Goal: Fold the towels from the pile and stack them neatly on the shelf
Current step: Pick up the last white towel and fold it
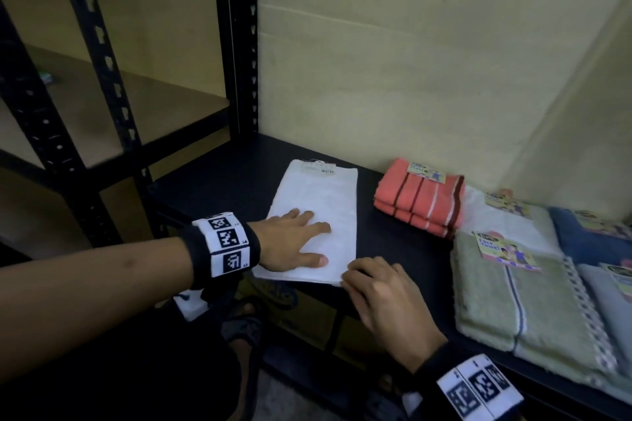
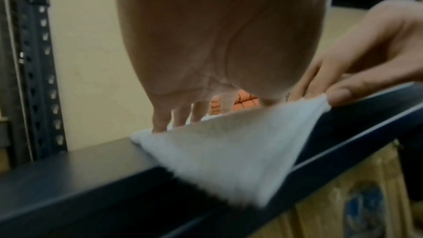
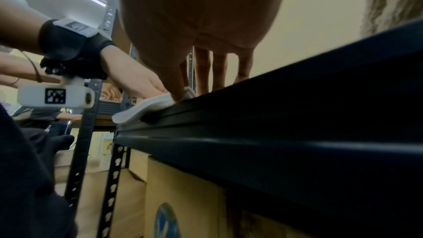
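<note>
— What do you see first?

— A black metal shelf (image 1: pixel 212 181) against a pale wall. Along its right part lies the pile of towels (image 1: pixel 533 284): a green one with a "Face Towel" tag nearest the front edge, a white, a blue and a grey one around it, all lying flat.

— And the folded ones?

— Two salmon striped towels (image 1: pixel 420 205) are stacked near the back edge, just left of the pile. Left of them, apart from them, a white towel (image 1: pixel 321 215) lies as a long folded rectangle from the back edge to the front edge, and its near end hangs a little over the front edge. A barcode label sits at its far end.

— The hands?

— The left hand (image 1: pixel 294 243) lies flat on the near half of the white towel, fingers straight and spread. The right hand (image 1: pixel 379 290) pinches the near right corner of this towel between the thumb and the fingers.
</note>
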